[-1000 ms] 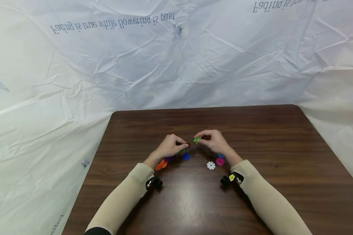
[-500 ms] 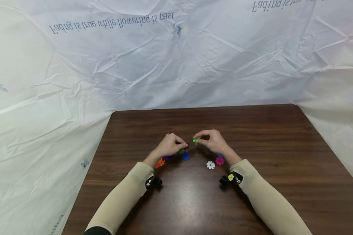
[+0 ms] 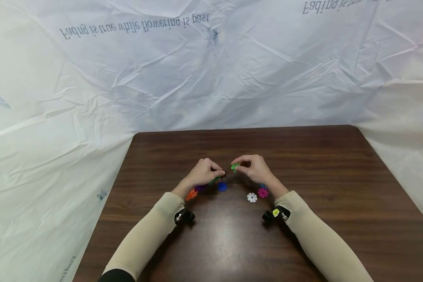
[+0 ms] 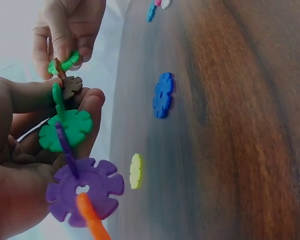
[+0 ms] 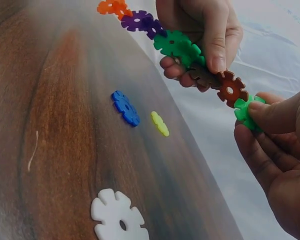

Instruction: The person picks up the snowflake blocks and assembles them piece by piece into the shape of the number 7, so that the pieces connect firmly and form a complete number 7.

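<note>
My left hand (image 3: 204,172) grips a chain of slotted flower-shaped plastic discs between thumb and fingers. In the right wrist view the chain runs from orange discs (image 5: 115,7) through purple discs (image 5: 136,21) and green discs (image 5: 170,44) to brown discs (image 5: 232,89), the last one sticking out past the thumb. My right hand (image 3: 254,168) pinches a light green disc (image 5: 243,118) by thumb and fingers. In that view its edge meets the end brown disc; whether their slots are joined, I cannot tell. Both hands are held above the table.
On the brown wooden table (image 3: 303,156) lie a blue disc (image 4: 163,95), a small yellow disc (image 4: 135,171), a white disc (image 3: 252,197) and a pink disc (image 3: 263,192). A lighter blue disc (image 3: 263,186) is partly hidden by the right wrist. White printed sheeting (image 3: 211,78) hangs behind.
Both hands stay nearly in place with the same pieces held. The light green disc has shifted slightly left toward the chain's brown end since one second ago.
</note>
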A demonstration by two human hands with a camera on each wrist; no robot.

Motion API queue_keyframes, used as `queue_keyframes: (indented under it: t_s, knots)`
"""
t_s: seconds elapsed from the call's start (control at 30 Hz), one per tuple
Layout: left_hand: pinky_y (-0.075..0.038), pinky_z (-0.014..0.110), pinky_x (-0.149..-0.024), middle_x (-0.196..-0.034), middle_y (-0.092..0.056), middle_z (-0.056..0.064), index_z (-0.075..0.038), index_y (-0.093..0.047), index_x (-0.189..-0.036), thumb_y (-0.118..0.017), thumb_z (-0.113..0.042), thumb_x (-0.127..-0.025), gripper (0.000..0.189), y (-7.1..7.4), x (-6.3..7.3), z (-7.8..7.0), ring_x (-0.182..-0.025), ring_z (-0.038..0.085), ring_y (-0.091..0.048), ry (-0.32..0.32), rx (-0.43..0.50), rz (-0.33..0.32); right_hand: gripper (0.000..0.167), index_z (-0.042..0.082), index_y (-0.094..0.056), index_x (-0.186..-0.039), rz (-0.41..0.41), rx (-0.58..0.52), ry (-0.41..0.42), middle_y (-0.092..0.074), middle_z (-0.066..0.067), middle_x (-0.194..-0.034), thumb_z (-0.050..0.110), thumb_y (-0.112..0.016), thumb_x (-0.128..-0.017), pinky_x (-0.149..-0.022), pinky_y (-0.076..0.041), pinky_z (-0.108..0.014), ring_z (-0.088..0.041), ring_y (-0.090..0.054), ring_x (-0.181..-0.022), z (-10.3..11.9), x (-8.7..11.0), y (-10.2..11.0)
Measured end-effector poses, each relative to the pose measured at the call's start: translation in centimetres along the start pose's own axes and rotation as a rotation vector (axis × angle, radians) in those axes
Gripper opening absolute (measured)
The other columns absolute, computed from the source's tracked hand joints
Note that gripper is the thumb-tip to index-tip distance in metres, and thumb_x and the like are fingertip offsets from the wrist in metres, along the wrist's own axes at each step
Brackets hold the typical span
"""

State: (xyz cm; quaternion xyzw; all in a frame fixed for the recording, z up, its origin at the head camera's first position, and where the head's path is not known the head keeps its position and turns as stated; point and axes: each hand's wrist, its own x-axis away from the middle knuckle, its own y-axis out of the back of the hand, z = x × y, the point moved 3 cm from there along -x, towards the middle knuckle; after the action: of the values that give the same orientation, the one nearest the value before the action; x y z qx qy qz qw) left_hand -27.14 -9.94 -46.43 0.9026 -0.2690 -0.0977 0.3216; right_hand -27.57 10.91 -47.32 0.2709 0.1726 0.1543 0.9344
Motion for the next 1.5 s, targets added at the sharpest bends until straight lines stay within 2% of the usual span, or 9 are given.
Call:
queue_keyframes:
  t_s: [0.17,0.43,0.6,0.83,1.0,1.2,1.5]
  knots:
    - [-0.056,0.032,-0.059,-0.077,-0.074,0.009,0.000,-0.077,-0.097,-0.063,-0.022,-0.096,0.026,-0.1,0.2,0.0,-0.071,0.032,-0.071,0.062,0.103,0.027,0.013,0.016,-0.076,-0.102,0.012,-0.019,-0.007,-0.073,-0.001,-0.093,0.015,-0.071,-0.090,-0.066,-0.053,-0.029,-0.015,-0.064,-0.077,0.1,0.0,0.1]
    - [-0.056,0.031,-0.061,-0.074,-0.074,0.004,-0.002,-0.078,-0.096,-0.064,-0.021,-0.096,0.024,-0.4,0.2,-0.1,-0.072,0.032,-0.071,0.065,0.111,0.020,0.014,0.011,-0.075,-0.103,0.044,-0.067,-0.026,-0.073,-0.004,-0.098,0.012,-0.070,-0.090,-0.070,-0.055,-0.028,-0.016,-0.067,-0.081,0.1,0.1,0.2]
    - [-0.057,0.032,-0.061,-0.073,-0.074,0.003,-0.006,-0.079,-0.094,-0.064,-0.020,-0.095,0.020,-0.5,0.1,0.1,-0.070,0.028,-0.071,0.066,0.132,0.020,0.014,0.012,-0.075,-0.103,0.060,-0.104,-0.033,-0.073,-0.008,-0.097,0.010,-0.070,-0.090,-0.067,-0.055,-0.029,-0.022,-0.068,-0.079,0.2,0.2,0.2]
    - [-0.057,0.031,-0.061,-0.072,-0.073,0.001,-0.008,-0.079,-0.091,-0.065,-0.020,-0.095,0.019,-0.6,0.1,0.0,-0.068,0.026,-0.071,0.058,0.107,0.005,0.019,0.004,-0.073,-0.107,0.116,-0.123,-0.058,-0.071,-0.008,-0.085,0.013,-0.069,-0.092,-0.063,-0.055,-0.043,-0.038,-0.067,-0.077,0.0,0.0,0.1]
    - [-0.056,0.030,-0.060,-0.070,-0.073,0.000,-0.007,-0.079,-0.091,-0.066,-0.020,-0.094,0.019,-0.9,0.1,0.1,-0.065,0.021,-0.071,0.048,0.080,-0.003,0.021,0.004,-0.073,-0.108,0.149,-0.112,-0.080,-0.073,-0.006,-0.085,0.015,-0.069,-0.091,-0.060,-0.054,-0.039,-0.035,-0.067,-0.077,-0.1,0.1,0.1]
    - [-0.055,0.030,-0.058,-0.070,-0.072,-0.002,-0.008,-0.079,-0.091,-0.065,-0.023,-0.095,0.021,-1.1,0.0,0.0,-0.065,0.021,-0.070,0.045,0.054,-0.026,0.020,0.005,-0.073,-0.109,0.133,-0.107,-0.076,-0.072,-0.005,-0.084,0.014,-0.069,-0.091,-0.062,-0.053,-0.037,-0.035,-0.068,-0.078,-0.1,0.2,0.5]
    - [-0.054,0.030,-0.059,-0.070,-0.072,0.000,-0.004,-0.078,-0.090,-0.063,-0.024,-0.096,0.026,-1.2,-0.1,-0.5,-0.063,0.016,-0.068,0.044,0.062,-0.030,0.021,0.004,-0.073,-0.110,0.126,-0.147,-0.069,-0.072,-0.005,-0.088,0.013,-0.068,-0.092,-0.072,-0.053,-0.055,-0.040,-0.068,-0.083,-0.2,0.1,1.0]
